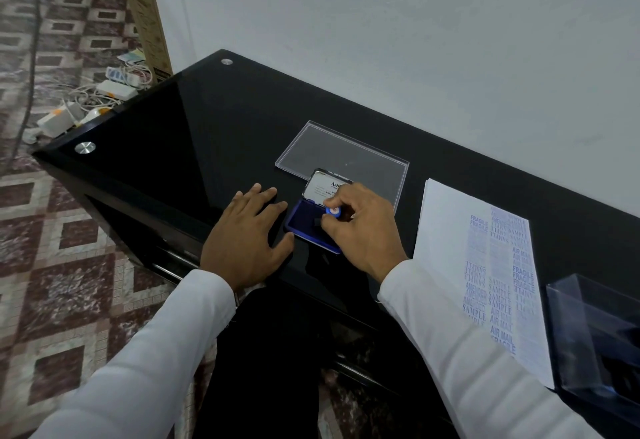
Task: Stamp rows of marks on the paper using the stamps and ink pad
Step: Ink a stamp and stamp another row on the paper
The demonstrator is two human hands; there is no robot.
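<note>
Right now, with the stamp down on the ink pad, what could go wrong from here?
1. The ink pad might slide on the glossy table; the left hand lies flat beside it, only the thumb near its edge.
2. The paper is already crowded with overlapping marks, so a new row could land on old ones.
3. The right hand pinches the stamp by its small top; it might tilt.

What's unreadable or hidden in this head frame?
- Stamp face: head view, turned down on the ink pad, wrapped by right hand; wording unknown.
- Pad lid label: partly behind the fingers, small.
- Clear box: cut by right edge; contents dark.
- Paper marks: upper rows overlap, blurred.
- Left hand lies flat beside the pad.
</note>
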